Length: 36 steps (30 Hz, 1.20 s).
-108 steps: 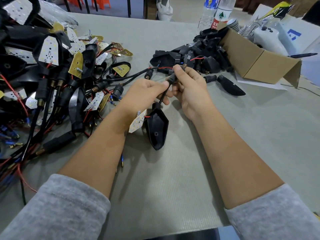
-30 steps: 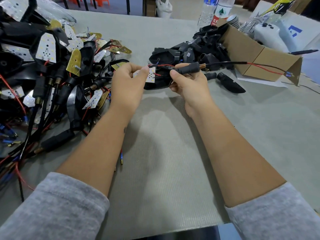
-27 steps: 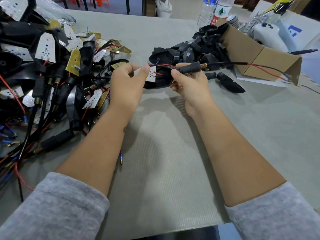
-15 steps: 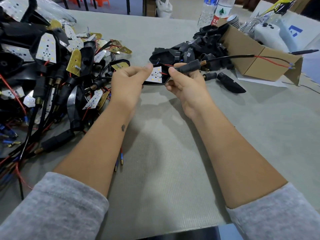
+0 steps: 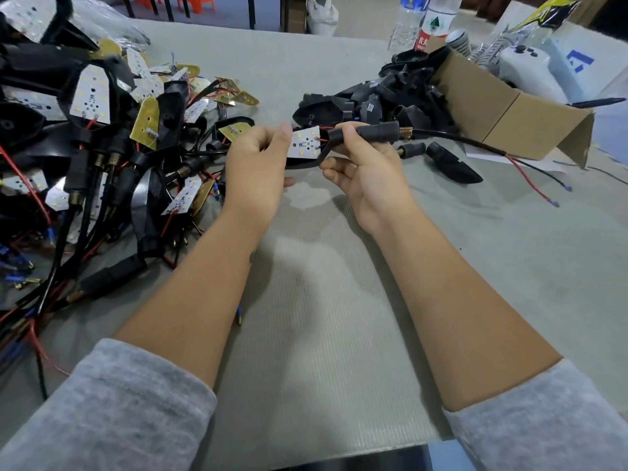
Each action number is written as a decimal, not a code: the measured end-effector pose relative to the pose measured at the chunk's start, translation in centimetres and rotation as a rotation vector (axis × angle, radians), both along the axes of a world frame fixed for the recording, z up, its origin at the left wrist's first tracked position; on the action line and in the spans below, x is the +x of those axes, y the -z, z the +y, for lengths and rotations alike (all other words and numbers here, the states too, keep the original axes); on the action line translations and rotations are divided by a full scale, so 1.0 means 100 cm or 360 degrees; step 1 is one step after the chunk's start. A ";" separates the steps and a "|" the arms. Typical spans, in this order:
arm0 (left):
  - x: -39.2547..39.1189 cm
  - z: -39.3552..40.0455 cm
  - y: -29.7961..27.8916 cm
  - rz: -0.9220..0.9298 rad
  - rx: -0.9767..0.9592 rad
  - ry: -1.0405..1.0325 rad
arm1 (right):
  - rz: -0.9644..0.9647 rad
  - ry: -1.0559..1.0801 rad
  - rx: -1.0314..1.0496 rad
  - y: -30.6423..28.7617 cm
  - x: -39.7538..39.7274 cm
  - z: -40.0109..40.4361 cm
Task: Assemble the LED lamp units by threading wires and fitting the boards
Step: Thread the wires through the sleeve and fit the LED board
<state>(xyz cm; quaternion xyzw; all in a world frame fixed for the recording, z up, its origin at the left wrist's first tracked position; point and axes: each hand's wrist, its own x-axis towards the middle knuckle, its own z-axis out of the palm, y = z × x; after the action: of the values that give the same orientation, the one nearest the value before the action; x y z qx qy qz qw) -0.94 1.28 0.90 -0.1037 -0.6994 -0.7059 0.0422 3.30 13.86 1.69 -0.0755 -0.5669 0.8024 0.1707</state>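
Rightward, cardboard box (image 5: 503, 107) of black housings (image 5: 401, 96)

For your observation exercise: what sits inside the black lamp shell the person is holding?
A white LED board lies in the lamp shell, with a red wire at its edge. The left hand covers the shell's left end.

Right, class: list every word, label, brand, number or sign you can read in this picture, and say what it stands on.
Red label of the clear plastic water bottle: "农夫", with smaller print too blurred to read.
Green triangle sign on the same label: no readable text.
Blue angular logo on the white carton: a sign, no letters.
Yellow foil packet: print too blurred.
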 end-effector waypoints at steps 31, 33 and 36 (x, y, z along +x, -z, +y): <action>-0.004 -0.011 -0.004 -0.0227 0.0455 0.0104 | -0.0179 -0.0019 -0.0442 -0.006 -0.001 0.011; -0.004 -0.011 -0.004 -0.0201 0.0428 0.0081 | -0.0175 0.0006 -0.0449 -0.006 -0.002 0.012; -0.005 -0.012 -0.002 -0.0168 0.0385 0.0072 | -0.0175 0.0057 -0.0409 -0.006 -0.003 0.012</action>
<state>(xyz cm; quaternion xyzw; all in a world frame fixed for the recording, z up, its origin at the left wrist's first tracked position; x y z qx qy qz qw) -1.40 0.12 1.15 -0.0763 -0.6078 -0.7904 0.0016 2.99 15.10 2.25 -0.1506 -0.4665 0.8598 0.1427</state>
